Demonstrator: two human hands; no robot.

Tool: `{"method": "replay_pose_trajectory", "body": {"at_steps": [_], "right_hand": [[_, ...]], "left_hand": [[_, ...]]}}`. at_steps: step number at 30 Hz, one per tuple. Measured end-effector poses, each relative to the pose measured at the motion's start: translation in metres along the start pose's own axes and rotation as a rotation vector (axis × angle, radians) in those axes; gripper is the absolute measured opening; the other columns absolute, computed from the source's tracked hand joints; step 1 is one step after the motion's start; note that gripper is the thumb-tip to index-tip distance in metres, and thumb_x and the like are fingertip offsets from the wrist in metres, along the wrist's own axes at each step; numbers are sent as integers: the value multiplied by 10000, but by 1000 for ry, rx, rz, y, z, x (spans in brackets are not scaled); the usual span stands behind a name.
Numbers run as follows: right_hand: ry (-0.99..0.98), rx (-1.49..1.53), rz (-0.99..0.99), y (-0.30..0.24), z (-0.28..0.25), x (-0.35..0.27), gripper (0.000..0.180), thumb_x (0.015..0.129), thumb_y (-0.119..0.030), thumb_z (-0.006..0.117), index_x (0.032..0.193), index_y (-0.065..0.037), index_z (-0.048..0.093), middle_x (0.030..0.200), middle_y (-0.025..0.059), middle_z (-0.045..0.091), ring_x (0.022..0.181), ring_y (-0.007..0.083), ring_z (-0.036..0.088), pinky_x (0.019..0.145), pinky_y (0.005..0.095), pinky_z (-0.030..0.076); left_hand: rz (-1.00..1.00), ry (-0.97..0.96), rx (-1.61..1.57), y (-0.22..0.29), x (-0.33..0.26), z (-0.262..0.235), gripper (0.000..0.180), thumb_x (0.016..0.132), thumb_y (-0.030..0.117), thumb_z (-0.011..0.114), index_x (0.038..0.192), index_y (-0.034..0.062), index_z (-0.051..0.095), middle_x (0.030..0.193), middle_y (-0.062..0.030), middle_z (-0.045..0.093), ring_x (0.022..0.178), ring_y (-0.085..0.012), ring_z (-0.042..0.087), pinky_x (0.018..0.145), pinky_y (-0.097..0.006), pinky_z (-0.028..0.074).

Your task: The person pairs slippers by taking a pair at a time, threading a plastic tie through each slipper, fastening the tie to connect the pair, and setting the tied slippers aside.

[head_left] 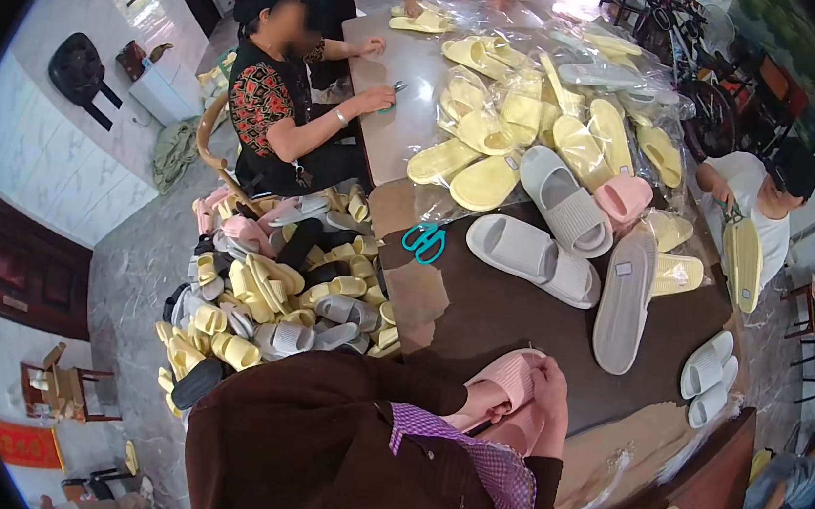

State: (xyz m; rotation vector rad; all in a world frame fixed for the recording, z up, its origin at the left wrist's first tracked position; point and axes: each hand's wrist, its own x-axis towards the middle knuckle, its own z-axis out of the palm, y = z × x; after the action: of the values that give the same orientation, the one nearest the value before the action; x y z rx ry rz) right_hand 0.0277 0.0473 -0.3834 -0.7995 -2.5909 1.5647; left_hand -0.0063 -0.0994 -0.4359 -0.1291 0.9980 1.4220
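At the near edge of the table I hold a pink slide slipper [502, 374] with a ribbed strap. My right hand [550, 394] is closed over the strap's right side. My left hand [480, 404] is at the strap's opening, closed on the slipper, its fingertips hidden inside. Beyond my hands lie teal-handled scissors [424, 243], left of a pair of grey slippers [530, 256]. Another grey slipper [627, 300] lies sole up to their right. A second pink slipper [621, 198] rests beside the grey ones, against the yellow slippers [488, 179].
Clear plastic bags [632, 65] with yellow slippers cover the table's far part. A heap of mixed slippers [276, 291] lies on the floor at left. White slippers [710, 377] sit at the right edge. Co-workers surround the table; one holds scissors [399, 87], another a yellow slipper [741, 262].
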Motion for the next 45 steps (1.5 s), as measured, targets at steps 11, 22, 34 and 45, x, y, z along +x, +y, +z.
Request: {"method": "replay_pose_trajectory", "body": {"at_steps": [11,22,34,45], "right_hand": [[566,611,70,30,17,-1,31,839,3,491,848,-14,515,709,42,558,619,101,516,570,210,422],[649,588,-38,4,21,-37,20,859,3,496,857,-14,507,718,45,552,608,97,501,561,212,425],[793,362,-132,3,47,-60,60,854,-71,541,864,-12,539,760,37,545,689,104,514,615,225,431],[834,732,41,6,24,-46,87,847,-52,553,919,-5,568,786,50,603,693,110,573,628,233,466]], "left_hand": [[157,-74,190,-16,12,-22,177,839,104,463,702,42,557,611,-53,524,496,-192,523,497,-356,443],[715,114,825,67,-66,3,194,831,88,508,1002,18,568,867,-131,586,848,-218,585,741,-344,475],[913,-481,1119,84,9,10,119,711,112,592,758,9,627,798,-133,590,798,-303,569,724,-398,459],[410,-336,941,78,41,27,203,787,56,573,967,-27,620,787,-69,645,705,-123,596,620,-279,488]]}}
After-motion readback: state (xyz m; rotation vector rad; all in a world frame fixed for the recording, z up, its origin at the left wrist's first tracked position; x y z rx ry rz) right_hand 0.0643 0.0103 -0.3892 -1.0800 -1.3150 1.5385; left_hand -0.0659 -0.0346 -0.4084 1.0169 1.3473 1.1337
